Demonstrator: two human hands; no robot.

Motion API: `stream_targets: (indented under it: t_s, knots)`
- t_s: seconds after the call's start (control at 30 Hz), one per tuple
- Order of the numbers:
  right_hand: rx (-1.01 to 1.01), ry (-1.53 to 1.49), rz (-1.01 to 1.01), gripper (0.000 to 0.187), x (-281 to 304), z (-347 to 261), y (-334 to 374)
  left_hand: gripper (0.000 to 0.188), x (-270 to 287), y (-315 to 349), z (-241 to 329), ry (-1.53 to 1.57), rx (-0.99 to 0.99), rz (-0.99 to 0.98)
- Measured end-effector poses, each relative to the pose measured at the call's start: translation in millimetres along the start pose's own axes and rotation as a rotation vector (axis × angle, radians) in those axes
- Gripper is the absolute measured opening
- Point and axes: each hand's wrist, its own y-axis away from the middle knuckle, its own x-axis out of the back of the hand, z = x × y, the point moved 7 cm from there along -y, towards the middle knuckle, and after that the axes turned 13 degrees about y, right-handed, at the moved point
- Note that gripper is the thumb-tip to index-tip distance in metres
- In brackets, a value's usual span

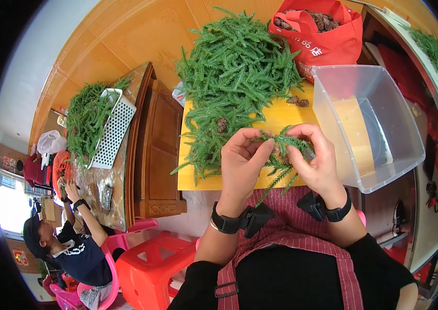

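Observation:
Above the near edge of a yellow table (198,182), my left hand (243,163) and my right hand (316,157) pinch a green artificial pine sprig (283,139) between thumbs and fingers. Its needled branches hang down between the hands. Something brownish, perhaps a pine cone, shows in its middle, partly covered by the fingers. A big heap of green pine sprigs (237,62) lies just beyond and left of my hands. One pine cone (222,125) rests on that heap, and a few brown pine cones (302,103) lie on the table beyond my right hand.
Right of my hands stands a clear plastic bin (389,165). A red bag (335,49) of pine cones is at the back. At left, a co-worker (69,253) sits at a wooden table holding a white perforated basket (115,132) and more sprigs. A red stool (144,279) stands nearby.

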Motion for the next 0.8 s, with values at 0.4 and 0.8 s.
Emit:
stream_targets:
  t_s: [0.4,0.8]
  knots:
    - [-0.082,-0.035,-0.032,0.015,-2.4,7.8,-1.3,0.015,-3.3,2.0,-0.2,-0.034,-0.026,-0.053]
    - [-0.118,-0.112,-0.101,0.010,-8.0,9.2,0.5,0.011,-5.0,2.5,-3.4,-0.013,0.048,-0.085]
